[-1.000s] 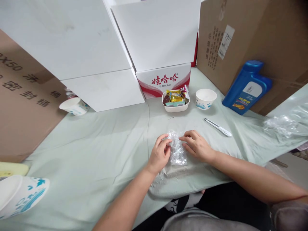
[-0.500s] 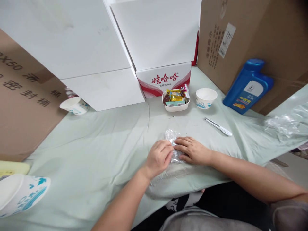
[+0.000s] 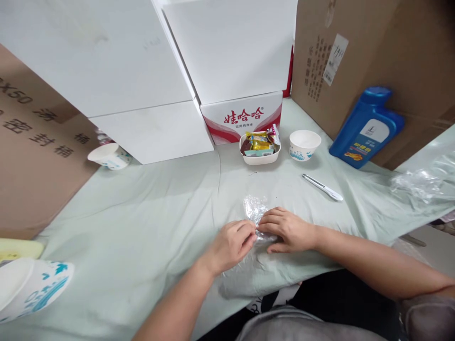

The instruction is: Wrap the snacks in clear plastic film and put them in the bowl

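Note:
A crumpled clear plastic bag [image 3: 253, 207] lies on the pale green cloth [image 3: 149, 213] near the table's front edge. My left hand [image 3: 232, 244] has its fingers curled and pinches the bag's near end. My right hand [image 3: 287, 230] presses on the same end from the right, fingers bent and close together. The fingertips of both hands meet over the plastic. Only the far part of the bag shows beyond my fingers.
A white tray of wrapped snacks [image 3: 259, 147] and a paper bowl [image 3: 304, 144] stand behind. A white utility knife [image 3: 322, 187] lies to the right, near a blue jug [image 3: 366, 129]. White boxes and cardboard cartons ring the table. Paper bowls [image 3: 30, 286] sit at left.
Both hands have slid toward me along the bag and closed together over its near end. The bag looks more bunched, and less of it shows.

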The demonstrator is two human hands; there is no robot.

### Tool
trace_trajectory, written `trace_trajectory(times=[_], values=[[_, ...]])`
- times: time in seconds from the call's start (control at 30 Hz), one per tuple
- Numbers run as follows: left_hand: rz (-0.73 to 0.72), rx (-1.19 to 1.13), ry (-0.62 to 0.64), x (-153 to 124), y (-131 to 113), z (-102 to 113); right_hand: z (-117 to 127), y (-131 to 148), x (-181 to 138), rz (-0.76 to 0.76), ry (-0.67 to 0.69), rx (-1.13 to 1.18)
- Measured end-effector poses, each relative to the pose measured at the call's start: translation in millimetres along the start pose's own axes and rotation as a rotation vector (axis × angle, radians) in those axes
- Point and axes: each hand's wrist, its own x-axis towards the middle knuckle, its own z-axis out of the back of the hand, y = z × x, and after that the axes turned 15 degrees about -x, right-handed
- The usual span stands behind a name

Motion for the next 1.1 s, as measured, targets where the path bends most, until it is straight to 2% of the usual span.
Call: trace_trajectory(times=[0.07, 0.27, 0.4, 0.47, 0.57, 0.67, 0.77, 0.93, 1.03, 1.1], values=[[0.006, -0.027, -0.016, -1, 1, 0, 1, 2, 2, -0.015, 0.001, 0.028], [0.057, 0.098, 0.022, -1, 9, -5, 15, 3, -2, -0.025, 0.04, 0.139], [-0.015, 0.026, 0.108, -1, 8, -8, 25, 3, -7, -0.017, 0.092, 0.214], [-0.053, 0.005, 0.134, -1, 9, -9, 24, 2, -7, -0.083, 0.058, 0.213], [-0.03, 0.0, 0.142, -1, 9, -9, 11, -1, -1, -0.322, -0.028, 0.09], [0.004, -0.052, 0.13, 0, 9, -7, -5, -5, 8, -0.481, -0.02, -0.058], [0.013, -0.082, 0.094, 0, 10, -6, -14, -5, 14, -0.52, 0.049, -0.202], [-0.006, -0.052, 0.033, 0, 12, -9, -15, 0, 16, -0.531, 0.108, -0.364], [-0.103, 0.071, -0.09, 0, 9, -12, -16, 2, 17, -0.536, 0.123, -0.388], [-0.193, 0.17, -0.104, 2, 7, -15, -17, 3, 18, -0.543, 0.132, -0.383]])
